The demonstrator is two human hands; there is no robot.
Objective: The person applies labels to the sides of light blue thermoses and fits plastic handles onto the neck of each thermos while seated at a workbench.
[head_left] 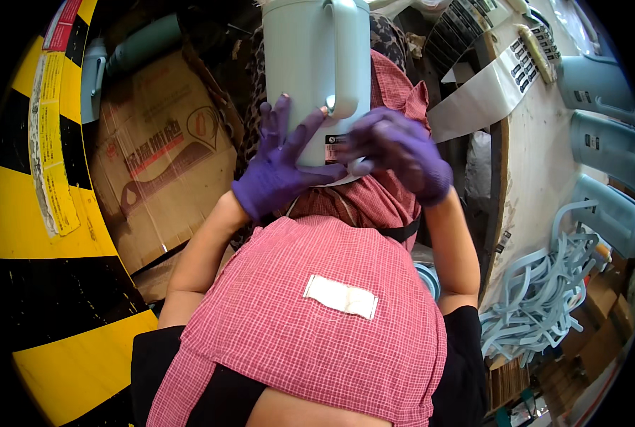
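Note:
A pale blue plastic jug (296,64) with a side handle lies across my lap, its base toward me. A small dark label (337,147) sits on its wall below the handle. My left hand (278,156), in a purple glove, rests on the jug with its fingers spread, the thumb just under the label. Beside the label's right edge is my right hand (403,149), also gloved, with bent fingers partly covering that edge. Motion blurs these fingers, so whether they pinch anything is unclear.
A white sheet of labels (485,96) hangs over the edge of the table (520,178) on my right. Several pale blue jugs (606,146) lie there, near a heap of loose blue handles (538,299). Leftward are a cardboard sheet (164,142) and a yellow-black striped panel (54,285).

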